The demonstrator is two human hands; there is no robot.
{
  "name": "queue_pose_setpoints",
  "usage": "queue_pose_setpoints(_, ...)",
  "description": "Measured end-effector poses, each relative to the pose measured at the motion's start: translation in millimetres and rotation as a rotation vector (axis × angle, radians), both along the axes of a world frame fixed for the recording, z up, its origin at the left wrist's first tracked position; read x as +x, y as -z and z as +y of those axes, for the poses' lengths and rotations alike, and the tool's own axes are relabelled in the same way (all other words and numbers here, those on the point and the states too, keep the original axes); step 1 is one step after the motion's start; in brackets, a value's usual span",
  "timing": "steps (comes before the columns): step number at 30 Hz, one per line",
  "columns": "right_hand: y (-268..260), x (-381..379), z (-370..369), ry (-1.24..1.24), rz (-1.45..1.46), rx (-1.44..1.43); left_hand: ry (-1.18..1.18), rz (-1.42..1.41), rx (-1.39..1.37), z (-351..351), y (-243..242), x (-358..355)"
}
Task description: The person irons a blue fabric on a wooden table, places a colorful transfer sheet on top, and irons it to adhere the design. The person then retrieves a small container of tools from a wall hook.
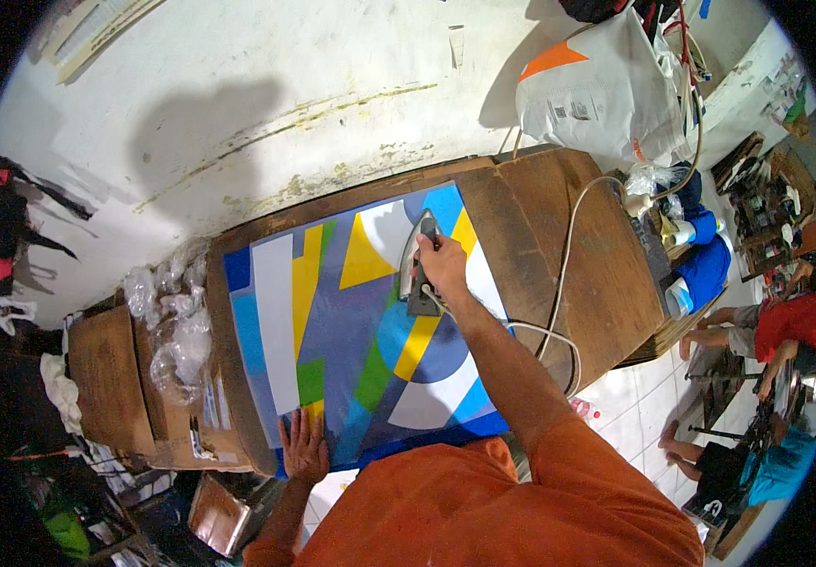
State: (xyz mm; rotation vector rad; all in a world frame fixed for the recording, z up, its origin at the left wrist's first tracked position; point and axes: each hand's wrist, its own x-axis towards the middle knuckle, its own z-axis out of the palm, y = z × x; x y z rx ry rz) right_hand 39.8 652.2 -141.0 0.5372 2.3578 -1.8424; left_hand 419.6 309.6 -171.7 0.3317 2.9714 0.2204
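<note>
My right hand (442,264) grips the dark handle of an electric clothes iron (411,273). Its soleplate rests on the upper right part of a flat sheet (351,333) patterned in blue, white, yellow and green geometric shapes. Near the sheet's lower left corner, my left hand (304,448) lies palm down with its fingers spread, touching the edge. Blue material (475,427) shows along the sheet's near edge. From the iron's heel a pale cord (557,337) runs right across brown cardboard (592,298). Whatever lies beneath the iron is hidden.
Crumpled clear plastic (181,333) sits left of the sheet. A white plastic bag (599,92) hangs at the upper right, above a cord connector (637,205) and blue rolls (702,276). A stained white wall (351,92) borders the far side. Two people (794,326) are at the far right.
</note>
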Motion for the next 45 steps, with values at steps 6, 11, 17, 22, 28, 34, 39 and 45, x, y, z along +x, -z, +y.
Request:
queue_pose_setpoints(6, 2.8, -54.1, -2.4, 0.094, -0.069, -0.029, -0.039, -0.073, 0.036, -1.0, 2.3, 0.8)
queue_pose_setpoints(11, -4.5, -57.0, 1.5, 0.077, -0.051, -0.076, -0.011, 0.033, 0.050, -2.2, 7.2, 3.8)
queue_pose_setpoints(17, -15.4, -15.3, 4.3, -0.104, -0.032, -0.096, -0.026, -0.012, 0.044, -2.8, 8.2, 5.7)
queue_pose_setpoints(22, -13.2, -10.9, -17.3, -0.097, -0.064, -0.083, -0.042, -0.039, 0.033, -0.9, 4.5, 3.2)
queue_pose_setpoints(28, -12.1, -64.3, -43.1, 0.025, -0.060, -0.172, -0.067, -0.028, 0.087, 0.1, 1.1, 3.4)
queue_pose_setpoints(34, 1.9, -48.8, -47.6, -0.040, -0.059, -0.029, -0.072, 0.006, 0.074, -0.1, 7.6, 6.4)
queue_pose_setpoints(39, 21.0, -77.0, -51.3, -0.055, 0.004, -0.043, -0.064, 0.039, 0.093, -0.2, 7.4, 6.1)
queue_pose_setpoints(45, 13.7, -78.4, -67.7, 0.021, -0.022, -0.210, -0.072, 0.005, 0.121, 1.8, -2.5, 3.2)
